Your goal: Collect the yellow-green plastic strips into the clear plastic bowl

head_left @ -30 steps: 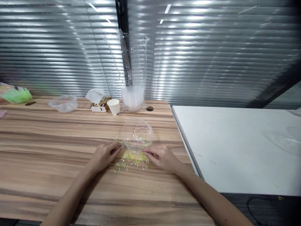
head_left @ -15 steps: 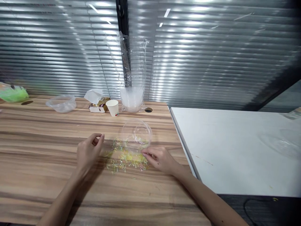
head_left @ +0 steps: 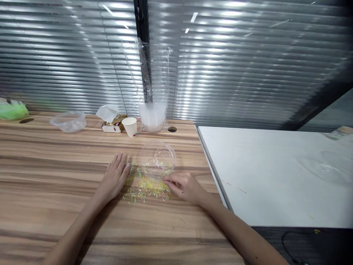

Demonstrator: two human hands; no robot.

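Note:
My left hand [head_left: 113, 179] lies flat on the wood-grain table, fingers together and stretched out, at the left edge of a scatter of tinsel [head_left: 142, 191]. The tinsel is yellow-green, shiny and in short strands. My right hand [head_left: 186, 188] is closed in a pinch over the right side of the tinsel. Its fingertips meet the near rim of a clear round plastic bowl [head_left: 158, 158], which is tilted so that its round opening or base shows. Some tinsel is visible through the clear plastic.
Along the back stand a clear plastic bowl [head_left: 70, 123], a tissue pack [head_left: 111, 127], a paper cup [head_left: 130, 127] and a bagged stack of clear containers [head_left: 153, 116]. A green bag [head_left: 12, 109] is at far left. To the right is a white table [head_left: 273, 173], across a gap.
My left hand has uncurled from a loose pinch and come down flat beside the tinsel. The right hand keeps its hold on the plastic bowl. The view has shifted slightly.

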